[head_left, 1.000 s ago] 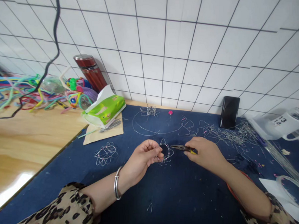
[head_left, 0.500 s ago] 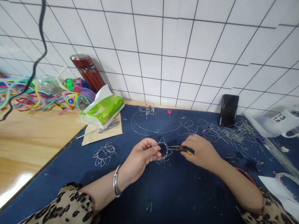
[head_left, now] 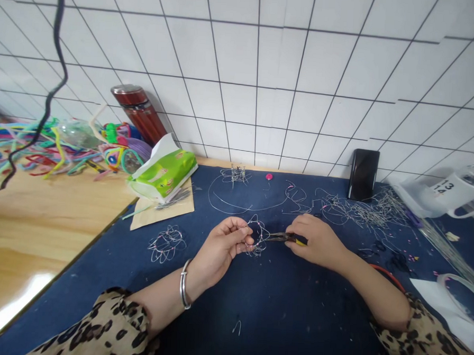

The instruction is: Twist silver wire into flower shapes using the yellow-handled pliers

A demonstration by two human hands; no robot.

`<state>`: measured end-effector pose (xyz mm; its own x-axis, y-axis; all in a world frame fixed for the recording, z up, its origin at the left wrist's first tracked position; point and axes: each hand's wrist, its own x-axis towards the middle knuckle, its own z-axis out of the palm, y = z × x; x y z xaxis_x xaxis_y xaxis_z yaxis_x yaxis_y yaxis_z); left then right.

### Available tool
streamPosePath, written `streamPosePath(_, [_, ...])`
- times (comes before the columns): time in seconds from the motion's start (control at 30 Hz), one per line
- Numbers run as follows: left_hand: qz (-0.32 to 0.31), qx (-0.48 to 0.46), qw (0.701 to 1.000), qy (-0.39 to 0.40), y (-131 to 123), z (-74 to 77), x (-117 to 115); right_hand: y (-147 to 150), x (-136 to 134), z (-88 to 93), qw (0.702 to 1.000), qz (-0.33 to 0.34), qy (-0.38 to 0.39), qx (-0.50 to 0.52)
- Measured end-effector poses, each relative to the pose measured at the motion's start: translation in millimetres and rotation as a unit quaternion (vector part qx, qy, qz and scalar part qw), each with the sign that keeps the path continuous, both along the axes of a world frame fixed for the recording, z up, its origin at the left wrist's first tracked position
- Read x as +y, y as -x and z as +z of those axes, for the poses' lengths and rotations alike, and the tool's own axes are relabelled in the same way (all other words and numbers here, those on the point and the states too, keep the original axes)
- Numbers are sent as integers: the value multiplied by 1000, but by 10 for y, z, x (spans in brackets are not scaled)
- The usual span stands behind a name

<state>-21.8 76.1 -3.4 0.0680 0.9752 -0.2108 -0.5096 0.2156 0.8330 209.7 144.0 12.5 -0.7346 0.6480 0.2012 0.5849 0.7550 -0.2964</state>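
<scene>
Between thumb and fingers, my left hand (head_left: 229, 243) pinches a round wire ring with petal-like loops and small pink beads (head_left: 261, 233). My right hand (head_left: 317, 239) is closed on pliers (head_left: 283, 237) with dark jaws and yellow-and-black handles. The tips of the pliers meet the right edge of the wire ring; whether they grip the wire is too fine to tell. Left of my left hand, a similar looped wire ring (head_left: 167, 245) lies on the dark blue mat (head_left: 286, 307). A short bent wire (head_left: 236, 327) rests nearer to me.
A tangle of loose wire (head_left: 372, 210) lies at the right, by a black phone (head_left: 363, 174) and a white mug (head_left: 459, 189). At the left stand a green tissue pack (head_left: 165, 174), a red flask (head_left: 139, 111) and colourful pipe cleaners (head_left: 35, 151). A black cable (head_left: 53, 93) hangs in front.
The wire ring has turned slightly in my left hand and shifted a little left. The pliers have moved slightly left, their tips now at its edge.
</scene>
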Motion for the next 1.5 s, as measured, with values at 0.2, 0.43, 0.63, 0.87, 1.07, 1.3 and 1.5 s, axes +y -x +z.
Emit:
streamPosePath(0.2, [-25, -3, 1000, -4, -10, 7, -13, 14, -19, 2, 999, 12, 45, 29])
streamPosePath(0.43, [-41, -5, 999, -14, -17, 13, -26, 37, -50, 36, 994, 24, 91, 46])
streamPosePath(0.63, [-45, -5, 999, -15, -17, 22, -28, 45, -47, 34, 993, 29, 111, 38])
streamPosePath(0.87, [-48, -4, 999, -14, -4, -1, -12, 21, -19, 32, 994, 36, 98, 35])
streamPosePath(1.07, [-55, 5, 998, -5, -1, 4, -19, -19, 13, 0, 996, 61, 60, 35])
streamPosePath(1.3, [-32, 43, 998, -21, -15, 10, -34, -16, 10, -45, 997, 50, -31, 49])
streamPosePath(1.5, [-8, 60, 998, -34, -21, 9, -25, -31, 27, -55, 996, 56, -39, 59])
